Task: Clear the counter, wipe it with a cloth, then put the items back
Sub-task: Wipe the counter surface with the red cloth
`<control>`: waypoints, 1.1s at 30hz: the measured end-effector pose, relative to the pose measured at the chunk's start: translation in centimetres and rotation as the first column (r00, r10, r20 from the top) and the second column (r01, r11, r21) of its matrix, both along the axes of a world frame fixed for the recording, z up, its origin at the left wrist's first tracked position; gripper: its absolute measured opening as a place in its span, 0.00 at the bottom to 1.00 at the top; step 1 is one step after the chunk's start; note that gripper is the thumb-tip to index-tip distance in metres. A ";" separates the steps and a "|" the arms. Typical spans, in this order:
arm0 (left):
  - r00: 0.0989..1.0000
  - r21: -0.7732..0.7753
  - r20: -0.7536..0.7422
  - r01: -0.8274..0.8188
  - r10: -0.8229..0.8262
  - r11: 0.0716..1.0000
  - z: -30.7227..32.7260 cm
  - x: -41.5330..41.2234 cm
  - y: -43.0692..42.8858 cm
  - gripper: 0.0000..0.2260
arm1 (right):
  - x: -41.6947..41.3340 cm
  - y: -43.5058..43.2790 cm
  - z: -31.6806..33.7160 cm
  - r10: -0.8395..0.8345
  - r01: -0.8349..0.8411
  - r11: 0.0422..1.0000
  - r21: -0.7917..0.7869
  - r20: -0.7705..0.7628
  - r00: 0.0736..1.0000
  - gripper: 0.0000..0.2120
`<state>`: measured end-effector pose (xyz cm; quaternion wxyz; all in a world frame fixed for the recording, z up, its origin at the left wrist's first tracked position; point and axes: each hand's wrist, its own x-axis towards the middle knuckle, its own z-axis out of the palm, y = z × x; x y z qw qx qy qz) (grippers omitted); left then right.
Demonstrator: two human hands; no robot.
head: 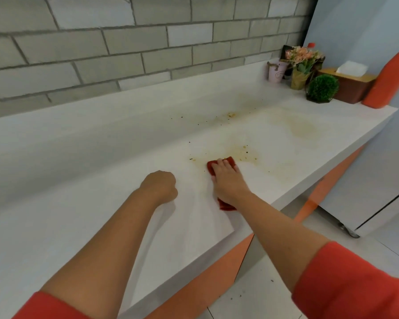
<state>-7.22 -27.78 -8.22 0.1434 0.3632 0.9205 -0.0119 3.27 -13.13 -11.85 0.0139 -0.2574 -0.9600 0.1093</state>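
Observation:
My right hand (227, 180) presses flat on a dark red cloth (230, 161) on the white counter (101, 203), fingers straight, at the edge of a brown stain (247, 154). The cloth shows beyond my fingertips and below my wrist. My left hand (160, 186) is curled into a fist, holds nothing and rests on the counter left of the cloth. A larger yellow-brown stain (303, 130) and dark crumbs (203, 122) lie farther along the counter.
At the counter's far right end stand a pink cup (276, 72), a flower bouquet (301, 65), a round green plant (322, 87), a tissue box (352, 86) and an orange bottle (389, 81). A brick wall runs behind. A tiled floor lies to the right.

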 end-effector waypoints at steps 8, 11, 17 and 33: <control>0.997 -0.046 0.029 0.075 -0.074 0.996 0.8 -0.9 -0.7 0.10 | 5.3 -2.9 0.1 0.265 -0.275 0.956 -0.103 -0.100 0.959 0.20; 0.993 -0.035 0.067 0.095 -0.092 0.995 0.9 -1.4 -0.9 0.15 | 5.9 0.0 0.2 0.118 -0.123 0.990 -0.075 -0.061 0.991 0.21; 0.996 -0.004 0.027 0.086 -0.086 0.996 0.2 -1.2 -1.1 0.13 | 0.2 2.2 0.2 -0.104 0.104 0.994 0.022 0.041 0.994 0.24; 0.957 0.252 0.114 -0.288 0.267 0.924 -0.4 -7.4 -0.6 0.21 | 0.1 3.9 0.2 0.144 -0.151 0.987 -0.062 -0.105 0.984 0.20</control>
